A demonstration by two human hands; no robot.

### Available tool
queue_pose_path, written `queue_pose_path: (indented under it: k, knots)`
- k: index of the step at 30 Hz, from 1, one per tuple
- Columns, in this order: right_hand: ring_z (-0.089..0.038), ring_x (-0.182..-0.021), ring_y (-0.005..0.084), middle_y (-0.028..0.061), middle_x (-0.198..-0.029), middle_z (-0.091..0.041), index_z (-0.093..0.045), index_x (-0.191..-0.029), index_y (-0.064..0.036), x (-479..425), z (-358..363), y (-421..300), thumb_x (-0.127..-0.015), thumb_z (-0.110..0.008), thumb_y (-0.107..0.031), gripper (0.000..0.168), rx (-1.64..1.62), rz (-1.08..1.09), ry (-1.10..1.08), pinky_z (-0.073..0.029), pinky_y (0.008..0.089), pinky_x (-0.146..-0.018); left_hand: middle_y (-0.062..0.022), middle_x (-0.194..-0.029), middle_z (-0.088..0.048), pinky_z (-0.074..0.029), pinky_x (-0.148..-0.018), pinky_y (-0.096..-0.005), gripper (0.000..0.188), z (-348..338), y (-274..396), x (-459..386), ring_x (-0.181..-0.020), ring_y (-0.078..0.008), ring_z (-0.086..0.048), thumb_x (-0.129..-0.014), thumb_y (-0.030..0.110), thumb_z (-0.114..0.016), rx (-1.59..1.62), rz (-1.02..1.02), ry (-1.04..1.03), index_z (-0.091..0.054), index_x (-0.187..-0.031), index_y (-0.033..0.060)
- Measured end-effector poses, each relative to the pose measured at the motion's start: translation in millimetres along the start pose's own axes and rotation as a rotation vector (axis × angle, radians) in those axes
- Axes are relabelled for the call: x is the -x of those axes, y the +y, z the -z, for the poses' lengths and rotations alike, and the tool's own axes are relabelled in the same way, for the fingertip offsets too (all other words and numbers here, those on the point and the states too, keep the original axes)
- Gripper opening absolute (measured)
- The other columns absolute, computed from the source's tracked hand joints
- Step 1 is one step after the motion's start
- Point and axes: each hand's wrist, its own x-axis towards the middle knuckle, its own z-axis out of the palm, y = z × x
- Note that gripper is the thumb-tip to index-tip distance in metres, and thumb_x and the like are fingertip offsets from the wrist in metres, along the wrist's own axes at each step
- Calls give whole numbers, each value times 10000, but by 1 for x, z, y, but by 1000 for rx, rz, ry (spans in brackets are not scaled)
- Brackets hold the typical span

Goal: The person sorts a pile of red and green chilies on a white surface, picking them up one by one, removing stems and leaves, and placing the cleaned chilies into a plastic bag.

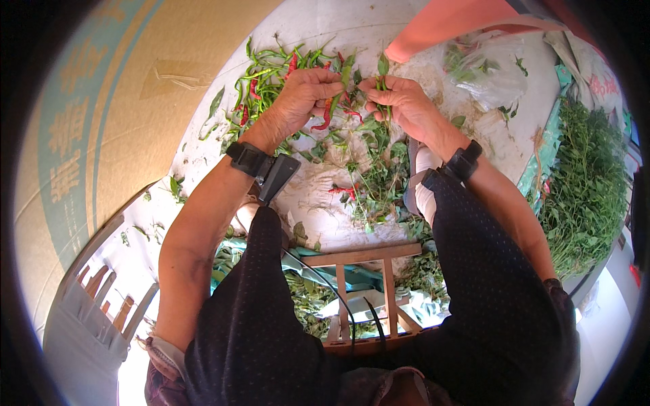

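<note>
My left hand pinches a leaf and chili peppers between thumb and fingers; a red chili pepper hangs below them. Just to its right, my right hand grips green stems, perhaps with green chilies among them, and a leaf points up above its fingers. The two hands are apart. Behind and beside my left hand lies a pile of green chili peppers with some red ones. Below the hands, cut leafy stems and a few red chilies are scattered on the white floor sheet.
A large cardboard box stands at the left. A clear plastic bag and a red sheet are at the upper right. A big heap of leafy plants lies at the right. A wooden stool frame is between my legs, with leaves around it.
</note>
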Motion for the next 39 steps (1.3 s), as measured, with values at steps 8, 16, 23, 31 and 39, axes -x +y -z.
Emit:
queue_pose_path:
  k: [8,16,23,31,39]
  knots:
    - [-543,-670,119,24,-776,-569,-564,-935,-15,-5,-5,-2,-826,-605,-119,156,-44,26,-6,-450,241,-595,26,-715,-577,-274,-420,-143,186,-19,5,11,-484,6,-374,-843,145,-590,54,27,-197,-598,-958,-1]
    - [-538,-678,130,34,-783,-562,-554,-939,8,-4,1,9,-839,-584,-96,148,-150,78,-26,-451,243,-596,-40,-790,-589,-482,-566,-232,192,-18,1,12,-622,-86,-558,-812,79,-608,122,16,-304,-568,-968,-24]
    - [-537,-724,136,44,-810,-570,-552,-998,26,-1,7,5,-856,-554,-85,179,-200,105,-62,-443,240,-606,-73,-850,-610,-510,-640,-245,237,-10,5,21,-715,-118,-596,-803,43,-605,169,-27,-269,-559,-1022,-34]
    - [-537,-764,120,34,-869,-586,-560,-1059,16,1,7,2,-867,-533,-95,224,-118,105,-109,-446,257,-645,-75,-922,-585,-480,-661,-241,256,-2,19,32,-776,-127,-560,-811,54,-594,232,-79,-247,-548,-1048,-29]
    - [-570,-814,145,54,-962,-592,-522,-1141,-6,4,6,0,-887,-504,-131,284,-158,83,-235,-484,291,-718,-69,-889,-608,-501,-640,-243,208,-4,22,30,-747,-124,-584,-808,60,-601,295,-128,-169,-568,-995,-25]
